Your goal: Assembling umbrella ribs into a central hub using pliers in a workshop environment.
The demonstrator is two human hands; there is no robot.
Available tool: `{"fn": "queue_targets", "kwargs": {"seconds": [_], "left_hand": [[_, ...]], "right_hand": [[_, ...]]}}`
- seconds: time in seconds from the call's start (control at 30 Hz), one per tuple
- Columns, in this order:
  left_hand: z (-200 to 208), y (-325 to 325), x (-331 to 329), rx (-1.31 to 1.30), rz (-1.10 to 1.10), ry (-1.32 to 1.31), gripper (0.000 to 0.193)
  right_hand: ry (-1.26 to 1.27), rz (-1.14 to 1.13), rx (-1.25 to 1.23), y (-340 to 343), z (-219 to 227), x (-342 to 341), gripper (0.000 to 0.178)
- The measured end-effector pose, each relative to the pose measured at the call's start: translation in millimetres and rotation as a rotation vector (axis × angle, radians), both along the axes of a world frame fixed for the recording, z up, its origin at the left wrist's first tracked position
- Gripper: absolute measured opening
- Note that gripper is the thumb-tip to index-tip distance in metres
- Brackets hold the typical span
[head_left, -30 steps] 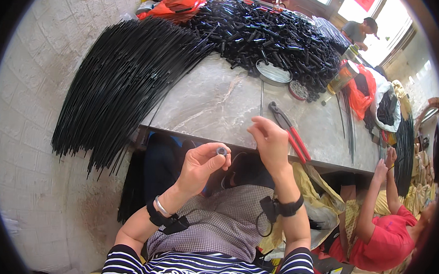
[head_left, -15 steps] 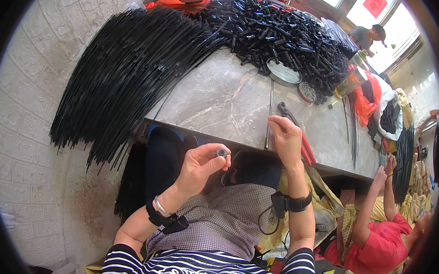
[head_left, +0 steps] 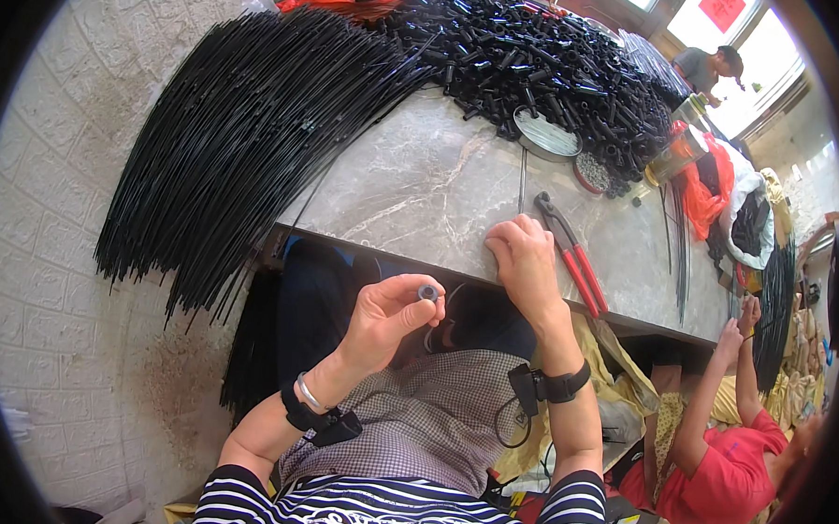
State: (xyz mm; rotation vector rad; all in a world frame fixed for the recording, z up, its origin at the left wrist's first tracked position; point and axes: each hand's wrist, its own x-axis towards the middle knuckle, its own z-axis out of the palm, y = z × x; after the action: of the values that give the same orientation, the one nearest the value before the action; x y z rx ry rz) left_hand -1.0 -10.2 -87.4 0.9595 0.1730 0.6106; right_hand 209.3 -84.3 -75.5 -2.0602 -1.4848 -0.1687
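Note:
Between the thumb and curled fingers of my left hand (head_left: 389,317), a short dark tube (head_left: 427,292) is pinched with its round open end showing. This hand hangs just in front of the table edge. My right hand (head_left: 524,262) is over the front of the stone-patterned table (head_left: 395,186), fingers bunched with the tips down at the surface; what they hold, if anything, is hidden. A thin metal rod (head_left: 522,182) runs away from under it. Red-handled pliers (head_left: 574,259) lie just right of that hand.
Long black rods (head_left: 256,152) overhang the table's left side. Black tubes (head_left: 559,71) are heaped at the back, beside a round tin (head_left: 547,135) and a dish of small metal bits (head_left: 591,172). At the right, a co-worker in red (head_left: 719,472) sits by bags (head_left: 747,215).
My right hand has come down to the table and a little left, its fingertips now at the surface. My left hand keeps the tube almost in place.

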Motion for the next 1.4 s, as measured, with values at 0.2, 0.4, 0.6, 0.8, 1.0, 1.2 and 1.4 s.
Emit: {"fn": "queue_targets", "kwargs": {"seconds": [0.2, 0.4, 0.6, 0.8, 1.0, 1.2, 1.4], "left_hand": [[-1, 3, -1, 0.007, 0.024, -0.006, 0.035], [-2, 5, -2, 0.000, 0.054, 0.022, 0.034], [-7, 5, -2, 0.010, 0.055, 0.003, 0.032], [-6, 4, -2, -0.008, 0.042, 0.023, 0.032], [-14, 6, -3, -0.019, -0.001, -0.024, 0.022], [-16, 6, -3, -0.021, 0.009, -0.022, 0.022], [-18, 8, -2, -0.029, 0.014, -0.023, 0.022]], "right_hand": [[-0.115, -0.037, -0.072, 4, 2, -5, 0.004], [0.176, -0.046, 0.101, -3, 9, 6, 0.008], [0.185, -0.020, -0.004, -8, 8, 6, 0.008], [0.114, 0.141, 0.034, -5, 12, 23, 0.009], [0.191, 0.245, -0.058, 2, 23, 35, 0.010], [0.190, 0.307, -0.158, 5, 28, 43, 0.010], [0.236, 0.325, -0.147, 5, 31, 41, 0.010]]}}
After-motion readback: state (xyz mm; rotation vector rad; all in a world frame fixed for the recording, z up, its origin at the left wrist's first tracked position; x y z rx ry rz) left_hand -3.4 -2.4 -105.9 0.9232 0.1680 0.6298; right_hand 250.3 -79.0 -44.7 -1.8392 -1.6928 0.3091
